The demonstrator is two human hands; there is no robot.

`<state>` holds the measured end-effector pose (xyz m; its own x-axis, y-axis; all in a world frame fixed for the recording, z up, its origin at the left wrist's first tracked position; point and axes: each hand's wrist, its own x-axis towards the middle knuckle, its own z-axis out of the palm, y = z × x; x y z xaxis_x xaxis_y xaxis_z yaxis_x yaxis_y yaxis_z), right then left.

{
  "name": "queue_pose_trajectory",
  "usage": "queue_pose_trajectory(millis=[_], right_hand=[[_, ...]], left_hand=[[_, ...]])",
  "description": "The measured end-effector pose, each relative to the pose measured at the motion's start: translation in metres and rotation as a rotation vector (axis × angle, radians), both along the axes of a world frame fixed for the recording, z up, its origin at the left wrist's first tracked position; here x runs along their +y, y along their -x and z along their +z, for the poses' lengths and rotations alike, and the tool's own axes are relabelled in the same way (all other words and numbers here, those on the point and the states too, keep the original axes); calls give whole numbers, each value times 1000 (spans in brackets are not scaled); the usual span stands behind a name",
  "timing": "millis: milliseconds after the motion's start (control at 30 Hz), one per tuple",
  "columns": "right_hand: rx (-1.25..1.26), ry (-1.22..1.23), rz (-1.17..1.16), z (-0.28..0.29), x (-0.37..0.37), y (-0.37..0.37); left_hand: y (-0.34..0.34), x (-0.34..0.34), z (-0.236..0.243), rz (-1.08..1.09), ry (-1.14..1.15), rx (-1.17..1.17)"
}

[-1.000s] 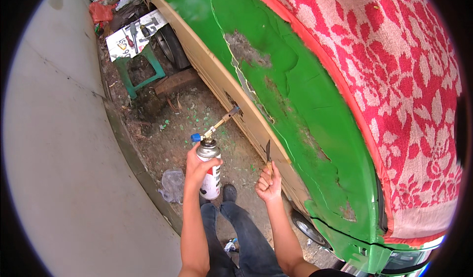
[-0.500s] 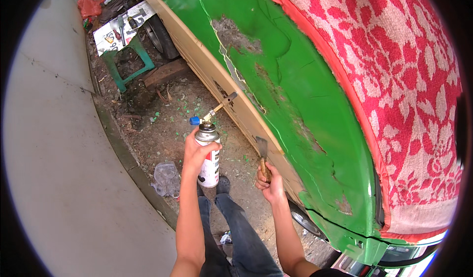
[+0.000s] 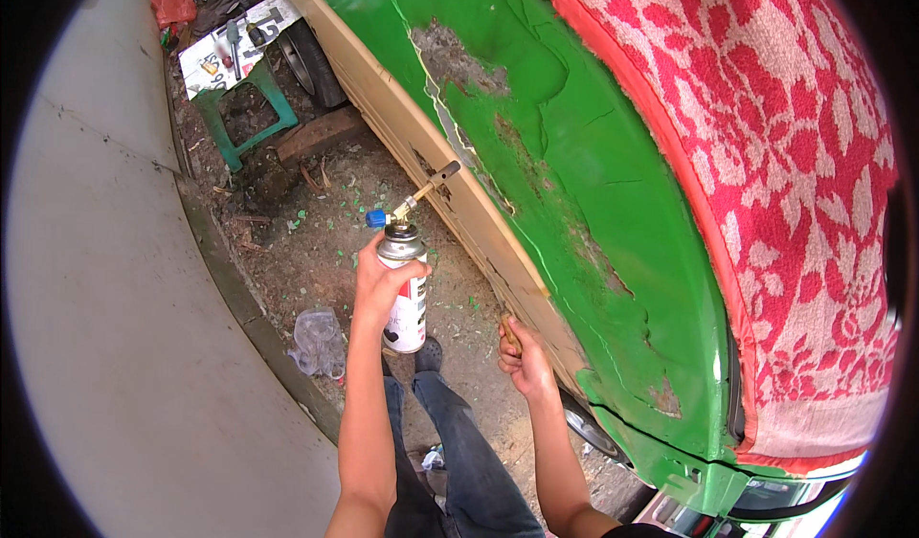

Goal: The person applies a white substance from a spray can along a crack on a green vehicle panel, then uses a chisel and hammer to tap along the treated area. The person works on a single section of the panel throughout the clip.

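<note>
My left hand [image 3: 378, 284] grips a white gas canister [image 3: 407, 294] topped with a brass blowtorch [image 3: 421, 193]. The torch nozzle points at the lower edge of a green car body panel [image 3: 584, 165] with patches of stripped paint. My right hand [image 3: 525, 358] is closed around the wooden handle of a scraper [image 3: 508, 332]. It sits low against the beige lower strip of the car [image 3: 450, 189], and the blade is hidden.
A red and white floral cloth [image 3: 795, 155] covers the car's top. A wheel [image 3: 308, 55] and a green stool [image 3: 244, 107] holding paper and tools stand at the far end. A crumpled plastic bag [image 3: 318, 342] lies on the dirt by a grey concrete slab [image 3: 105, 327].
The right hand with the scraper has dropped lower along the car's bottom edge, so the blade no longer shows. The torch stays aimed at the panel.
</note>
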<state>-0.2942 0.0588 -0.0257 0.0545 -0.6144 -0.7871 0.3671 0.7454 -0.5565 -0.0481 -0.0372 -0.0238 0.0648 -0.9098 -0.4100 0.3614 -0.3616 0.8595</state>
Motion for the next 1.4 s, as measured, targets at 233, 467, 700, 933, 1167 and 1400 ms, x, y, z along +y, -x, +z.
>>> queue_pose_trajectory(millis=[233, 467, 700, 933, 1167, 1400], right_hand=[[10, -7, 8, 1, -2, 0], [3, 8, 21, -1, -2, 0], [12, 1, 18, -1, -2, 1], [20, 5, 15, 1, -2, 1], [10, 15, 5, 2, 0, 1], [17, 12, -2, 6, 0, 0]], left_hand=[[-1, 0, -4, -7, 32, -31], [0, 0, -2, 1, 29, -16], [-1, -1, -5, -1, 49, -20], [3, 0, -7, -4, 33, -43], [6, -1, -5, -1, 22, -3], [6, 0, -9, -7, 17, -18]])
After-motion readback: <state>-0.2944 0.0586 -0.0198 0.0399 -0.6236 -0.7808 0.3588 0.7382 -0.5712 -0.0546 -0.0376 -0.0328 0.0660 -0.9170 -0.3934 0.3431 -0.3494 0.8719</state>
